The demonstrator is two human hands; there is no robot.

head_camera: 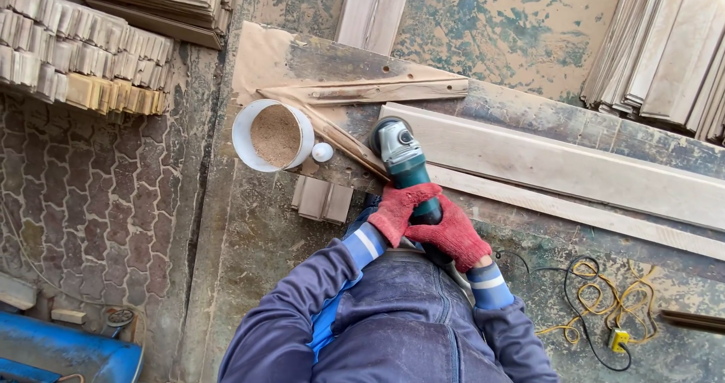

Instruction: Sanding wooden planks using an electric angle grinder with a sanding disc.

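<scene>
Sanding in hand: left hand, right hand (red gloves) clenched round angle grinder, disc on plank; next calls steady pressure.

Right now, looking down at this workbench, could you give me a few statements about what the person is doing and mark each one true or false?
1. Both hands, left hand and right hand, wear red gloves. True.
2. The hands grip a green and grey power tool. True.
3. The white bucket is filled with water. False: it holds sawdust-like brown powder.
4. The tool's head sits at the end of a long pale wooden board. True.
5. The yellow and black cable lies to the person's left, beside the bucket. False: it lies coiled on the bench at the person's right.
</scene>
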